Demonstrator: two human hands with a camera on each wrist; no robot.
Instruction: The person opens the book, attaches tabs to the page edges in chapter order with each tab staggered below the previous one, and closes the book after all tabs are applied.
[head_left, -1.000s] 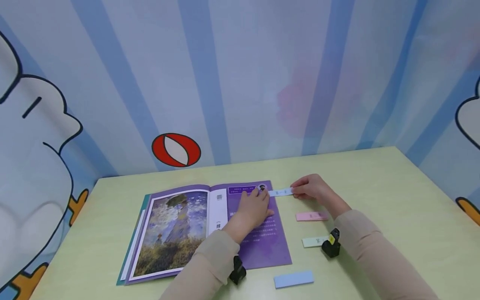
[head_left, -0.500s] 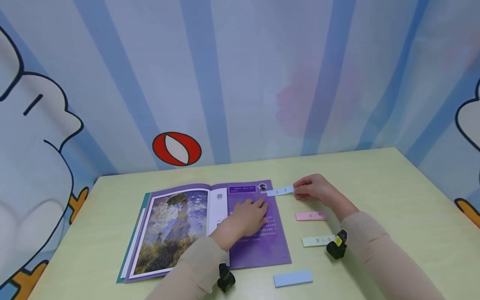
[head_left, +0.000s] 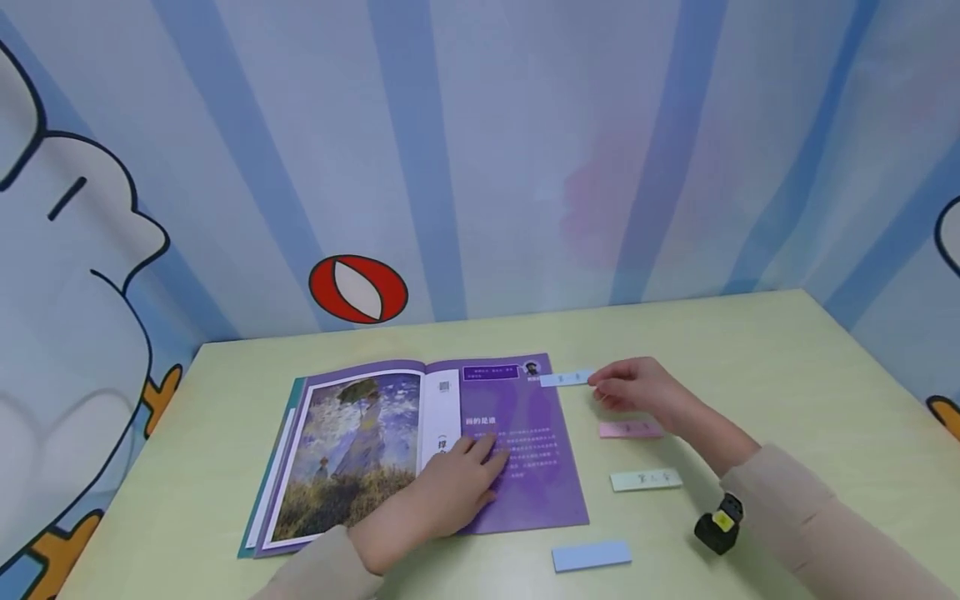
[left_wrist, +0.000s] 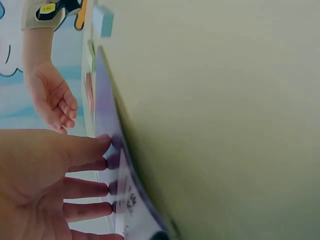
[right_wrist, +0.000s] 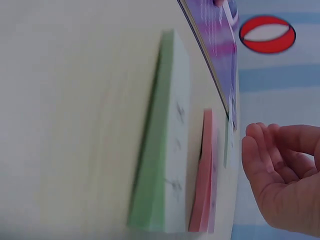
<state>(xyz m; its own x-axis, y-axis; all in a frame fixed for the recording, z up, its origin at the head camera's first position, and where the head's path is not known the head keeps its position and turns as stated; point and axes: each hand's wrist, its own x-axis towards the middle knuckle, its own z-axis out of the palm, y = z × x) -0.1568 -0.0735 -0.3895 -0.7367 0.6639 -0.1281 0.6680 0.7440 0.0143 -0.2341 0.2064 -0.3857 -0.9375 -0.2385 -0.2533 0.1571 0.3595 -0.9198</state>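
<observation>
An open book [head_left: 517, 492] lies on the table, a painting on its left page and a purple right page. My left hand [head_left: 447, 487] rests on the lower part of the purple page with spread fingers. A pale blue sticky strip [head_left: 564, 379] with handwriting lies over that page's upper right edge and sticks out past it. Beside the strip's outer end is my right hand [head_left: 641, 392], its fingers loosely curled. The right wrist view shows nothing between the fingers of the right hand [right_wrist: 282, 170]. Below it lies a pink sticky-note pad [head_left: 630, 430], partly hidden.
A pale green sticky-note pad [head_left: 647, 481] with handwriting lies right of the book. Nearer the front is a blue pad [head_left: 592, 556]. Behind the table [head_left: 750, 367] hangs a striped blue backdrop [head_left: 510, 167] with a red ball print [head_left: 358, 289].
The left hand has slid down and left from the page's upper right, uncovering the strip's inner end and the text. The raised strip now lies flatter, and the right hand's fingers have loosened.
</observation>
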